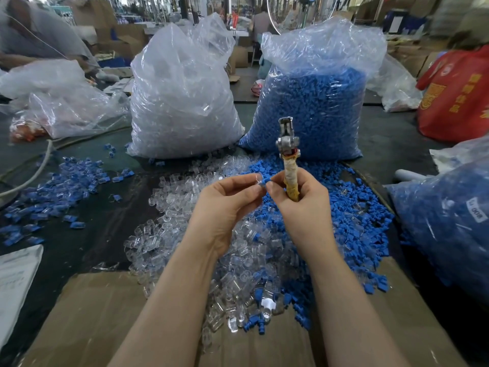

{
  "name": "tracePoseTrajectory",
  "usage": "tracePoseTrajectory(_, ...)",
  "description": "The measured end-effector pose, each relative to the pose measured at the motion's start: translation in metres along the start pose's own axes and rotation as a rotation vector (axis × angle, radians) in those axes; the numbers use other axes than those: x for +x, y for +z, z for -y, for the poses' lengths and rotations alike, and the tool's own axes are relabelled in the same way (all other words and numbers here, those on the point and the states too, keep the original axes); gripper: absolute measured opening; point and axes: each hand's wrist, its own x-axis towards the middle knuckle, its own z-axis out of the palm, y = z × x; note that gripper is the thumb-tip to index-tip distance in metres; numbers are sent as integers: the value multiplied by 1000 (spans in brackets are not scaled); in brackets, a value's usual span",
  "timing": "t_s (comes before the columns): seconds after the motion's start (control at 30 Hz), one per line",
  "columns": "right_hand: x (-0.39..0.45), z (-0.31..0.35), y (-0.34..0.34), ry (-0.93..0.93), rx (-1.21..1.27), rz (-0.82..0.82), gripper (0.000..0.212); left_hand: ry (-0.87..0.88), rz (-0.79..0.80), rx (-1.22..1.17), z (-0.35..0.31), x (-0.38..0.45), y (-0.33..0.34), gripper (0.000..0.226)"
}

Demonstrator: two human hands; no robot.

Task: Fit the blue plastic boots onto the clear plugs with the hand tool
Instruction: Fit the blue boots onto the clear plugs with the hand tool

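Head view: bags [182, 102] behind loose plugs [182, 202]

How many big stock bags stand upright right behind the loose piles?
2: the bag of clear plugs at centre-left, the bag of blue boots at centre-right. Other bags lie at the edges.

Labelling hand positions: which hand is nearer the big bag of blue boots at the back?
Right. The right hand, gripping the hand tool, sits just below the bag of blue boots. The left hand is further left, towards the clear bag.
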Motion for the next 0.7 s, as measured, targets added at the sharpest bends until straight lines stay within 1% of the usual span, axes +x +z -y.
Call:
tracePoseTrajectory(0.17,0,-1,1,-16,-45,14,12,31,-7,39,0,-1,1,28)
tracePoseTrajectory(0.27,0,-1,0,-22,-55,24,11,44,-3,59,-2,-2,2,32)
tracePoseTrajectory(0.43,0,-1,-1,-34,-64,45,10,119,-64,187,0,-4,5,17)
tracePoseTrajectory(0.6,-1,-1,-2,-59,-64,46,11,134,-61,222,-1,-5,7,17)
tracePoseTrajectory(0.7,0,-1,-2,-27,-64,68,10,142,-86,221,-1,-5,7,16)
